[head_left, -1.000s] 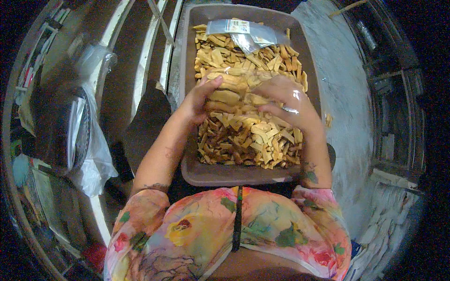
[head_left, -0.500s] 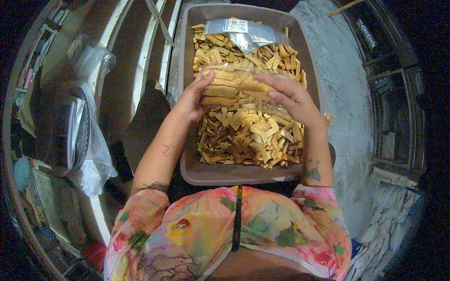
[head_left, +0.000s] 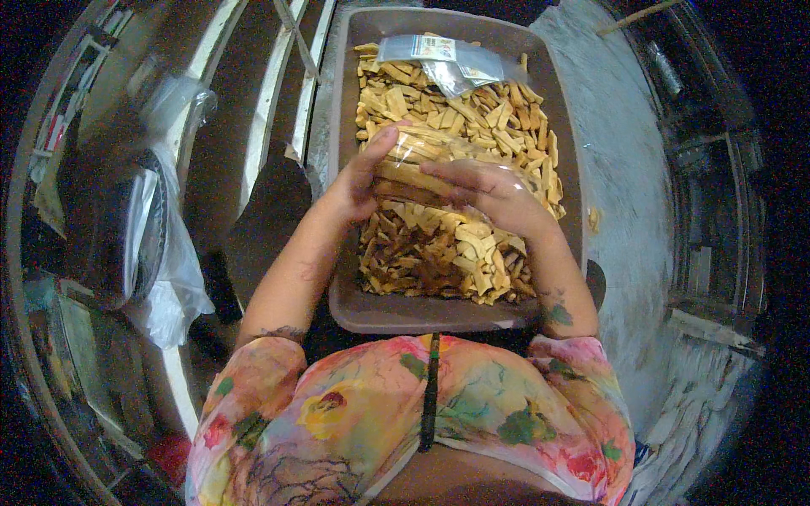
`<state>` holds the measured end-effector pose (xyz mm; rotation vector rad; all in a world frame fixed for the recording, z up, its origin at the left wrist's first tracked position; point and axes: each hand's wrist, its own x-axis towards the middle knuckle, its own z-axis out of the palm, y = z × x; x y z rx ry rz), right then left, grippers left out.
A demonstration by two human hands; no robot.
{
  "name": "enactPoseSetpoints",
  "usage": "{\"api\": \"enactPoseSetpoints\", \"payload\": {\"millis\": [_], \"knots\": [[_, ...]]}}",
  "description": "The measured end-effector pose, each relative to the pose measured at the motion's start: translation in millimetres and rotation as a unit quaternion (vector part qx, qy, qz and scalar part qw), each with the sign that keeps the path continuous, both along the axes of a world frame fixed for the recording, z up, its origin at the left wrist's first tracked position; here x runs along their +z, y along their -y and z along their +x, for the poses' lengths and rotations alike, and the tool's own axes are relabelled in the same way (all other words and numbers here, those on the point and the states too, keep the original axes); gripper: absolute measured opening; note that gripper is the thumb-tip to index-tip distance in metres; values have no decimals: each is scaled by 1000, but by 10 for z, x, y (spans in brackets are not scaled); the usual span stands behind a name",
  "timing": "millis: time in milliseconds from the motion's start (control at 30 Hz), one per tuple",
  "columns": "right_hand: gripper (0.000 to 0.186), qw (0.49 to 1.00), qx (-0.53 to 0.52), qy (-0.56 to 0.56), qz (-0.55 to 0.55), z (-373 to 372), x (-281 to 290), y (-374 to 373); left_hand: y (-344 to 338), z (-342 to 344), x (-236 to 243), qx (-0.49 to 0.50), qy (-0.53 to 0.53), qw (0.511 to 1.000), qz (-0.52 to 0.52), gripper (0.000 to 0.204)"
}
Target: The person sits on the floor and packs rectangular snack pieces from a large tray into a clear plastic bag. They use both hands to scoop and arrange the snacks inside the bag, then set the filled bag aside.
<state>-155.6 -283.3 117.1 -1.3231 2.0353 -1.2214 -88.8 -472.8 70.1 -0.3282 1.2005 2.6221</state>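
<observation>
A clear plastic bag point(head_left: 412, 154) packed with long tan pieces, like dried sticks or strips, lies between my hands above a brown tub. My left hand point(head_left: 361, 181) grips its left end, thumb on top. Across the right part of the bag rests my right hand point(head_left: 498, 196), its fingers pressed over the plastic and somewhat blurred. Below them the tub point(head_left: 342, 278) holds a heap of loose tan pieces point(head_left: 481, 253), darker toward the lower left. Flat clear bags with printed labels point(head_left: 451, 59) lie on the heap at the far end.
To the left, a crumpled translucent plastic sheet point(head_left: 173, 287) hangs by a dark round-rimmed object, near pale slats point(head_left: 261, 110). Grey floor point(head_left: 629, 211) runs along the tub's right side, with a few small tan bits on it. Pale folded material point(head_left: 700, 405) is stacked at the lower right.
My right hand has slid left and slightly down over the bag, its fingers now nearer its middle. My left hand still grips the left end. The view has shifted slightly.
</observation>
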Motion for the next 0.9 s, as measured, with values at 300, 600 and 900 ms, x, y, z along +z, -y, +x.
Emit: {"api": "enactPoseSetpoints", "payload": {"millis": [300, 600, 900], "knots": [[31, 993, -74, 73, 54, 93, 17, 14, 45, -45, -158, -46, -22, 998, 28, 66], [26, 976, -156, 138, 58, 84, -58, 38, 26, -19, -229, -80, 10, 990, 114, 70], [29, 993, -85, -57, 54, 18, -3, 7, -28, -15, -29, -31, -49, 998, 18, 72]]}}
